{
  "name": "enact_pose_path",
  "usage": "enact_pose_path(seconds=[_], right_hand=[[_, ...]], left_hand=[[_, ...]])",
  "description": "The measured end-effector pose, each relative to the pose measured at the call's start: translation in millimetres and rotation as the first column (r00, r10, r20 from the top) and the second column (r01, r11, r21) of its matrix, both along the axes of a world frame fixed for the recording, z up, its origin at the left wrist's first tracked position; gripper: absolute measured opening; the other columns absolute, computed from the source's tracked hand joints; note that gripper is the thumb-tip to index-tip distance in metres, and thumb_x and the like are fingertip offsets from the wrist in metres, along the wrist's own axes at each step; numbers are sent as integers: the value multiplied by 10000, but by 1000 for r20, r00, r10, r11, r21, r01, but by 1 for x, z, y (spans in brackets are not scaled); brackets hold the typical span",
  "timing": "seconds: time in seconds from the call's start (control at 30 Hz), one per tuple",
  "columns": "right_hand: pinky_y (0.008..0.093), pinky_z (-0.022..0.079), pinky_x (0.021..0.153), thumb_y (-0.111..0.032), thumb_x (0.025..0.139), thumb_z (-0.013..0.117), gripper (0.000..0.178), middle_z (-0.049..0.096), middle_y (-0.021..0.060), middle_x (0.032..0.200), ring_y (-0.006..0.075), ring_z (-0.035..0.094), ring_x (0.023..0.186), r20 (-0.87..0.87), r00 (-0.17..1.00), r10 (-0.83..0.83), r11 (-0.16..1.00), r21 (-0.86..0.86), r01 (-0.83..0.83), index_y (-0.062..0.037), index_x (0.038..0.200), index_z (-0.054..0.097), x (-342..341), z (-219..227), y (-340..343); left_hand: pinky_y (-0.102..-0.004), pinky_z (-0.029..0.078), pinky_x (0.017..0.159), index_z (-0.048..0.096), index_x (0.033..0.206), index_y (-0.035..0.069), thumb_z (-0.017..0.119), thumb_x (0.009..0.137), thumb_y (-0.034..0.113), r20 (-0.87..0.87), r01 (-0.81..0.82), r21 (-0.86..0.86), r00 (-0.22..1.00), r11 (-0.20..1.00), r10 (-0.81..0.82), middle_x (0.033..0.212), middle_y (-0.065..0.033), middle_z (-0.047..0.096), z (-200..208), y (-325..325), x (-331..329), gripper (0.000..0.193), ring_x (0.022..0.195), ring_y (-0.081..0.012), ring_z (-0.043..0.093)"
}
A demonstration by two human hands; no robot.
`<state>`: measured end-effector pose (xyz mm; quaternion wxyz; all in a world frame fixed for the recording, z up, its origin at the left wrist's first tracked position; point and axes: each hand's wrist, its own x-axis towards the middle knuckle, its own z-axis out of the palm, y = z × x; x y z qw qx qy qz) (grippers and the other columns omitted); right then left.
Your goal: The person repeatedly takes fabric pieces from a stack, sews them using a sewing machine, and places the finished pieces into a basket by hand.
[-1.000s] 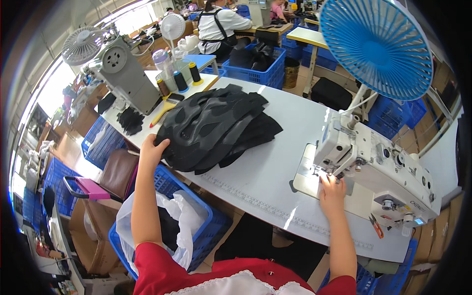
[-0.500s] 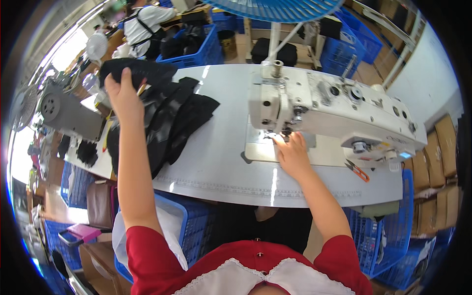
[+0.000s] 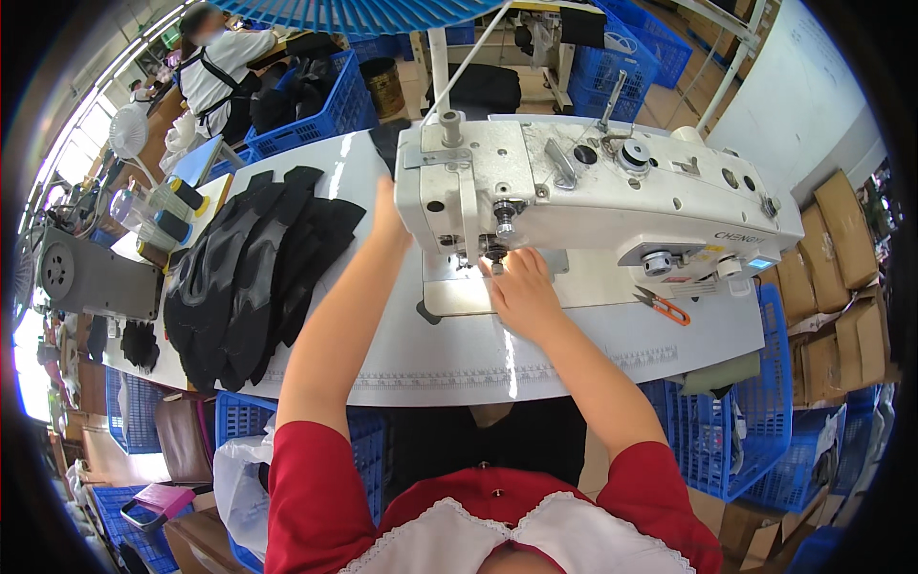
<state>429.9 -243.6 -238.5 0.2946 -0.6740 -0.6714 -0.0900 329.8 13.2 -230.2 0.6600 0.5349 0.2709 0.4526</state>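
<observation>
The bare left hand [image 3: 390, 218] reaches to the near-left side of the white metal sewing machine [image 3: 583, 196]; its grip is closed on a thin black fabric-like piece [image 3: 386, 143], which shows just beyond the hand, beside the machine's head, though the fingertips are hidden; the bare right hand [image 3: 524, 292] lies under the machine's head near the needle area, palm down with bent fingers; whether its grip is wide, narrow or holding something, I cannot tell; a layered pile of black, curved, moulded pieces [image 3: 244, 273] rests toward the left end of the white, smooth-topped desk [image 3: 430, 349], well apart from the right hand; a pair of orange-handled metal thread snips [image 3: 665, 307] lies on the desk to the right of that hand; a pale printed ruler strip [image 3: 459, 376] runs along the desk's front edge; a round blue slatted fan [image 3: 363, 11] stands behind the machine, cut off by the upper edge
</observation>
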Motion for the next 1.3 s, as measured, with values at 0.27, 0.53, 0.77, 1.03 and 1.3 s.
enact_pose_path(seconds=[0.27, 0.53, 0.77, 1.03, 1.3], right_hand=[[486, 356, 1018, -168, 816, 565, 216, 531, 191, 978, 353, 488, 1037, -9, 999, -32, 994, 107, 33, 46, 798, 590, 17, -12, 1], [481, 363, 1017, -162, 781, 574, 197, 530, 179, 921, 346, 507, 992, -90, 994, -68, 998, -18, 67, 30, 739, 561, 9, -1, 3], [433, 354, 1063, -102, 772, 620, 222, 619, 68, 1070, 250, 547, 1106, -84, 996, 3, 998, 62, 2, -52, 984, 660, 14, 6, -14], [440, 363, 1051, -91, 760, 642, 157, 642, 41, 1037, 242, 555, 1091, -107, 992, 66, 998, -11, -67, -99, 906, 699, 15, 16, -21], [452, 377, 1022, -115, 761, 664, 224, 569, 46, 827, 250, 559, 1032, -75, 992, 99, 995, -11, -101, -130, 981, 705, 15, 15, -20]], left_hand=[[-367, 503, 829, 622, 1143, -1, 652, 857, 206, -298, 332, 27, 903, 943, -309, 1111, -131, 652, 31, -66, -15, 354, 1013, -222, 629], [-371, 500, 819, 673, 1081, 59, 637, 838, 198, -748, 481, 604, 619, 636, 241, 1068, -136, 681, 15, -56, -26, 282, 1005, -263, 639], [-409, 451, 847, 719, 944, 63, 750, 747, 248, -772, 445, 542, 599, 713, 213, 909, -97, 659, 13, -91, -48, 272, 962, -313, 568], [-418, 425, 854, 711, 851, 0, 807, 686, 285, -791, 430, 548, 546, 718, 277, 942, -107, 593, 13, -109, -60, 343, 1015, -341, 508], [-394, 422, 782, 710, 857, 20, 815, 687, 256, -684, 373, 694, 607, 616, 403, 868, -86, 595, -4, -109, -63, 309, 897, -296, 489]])
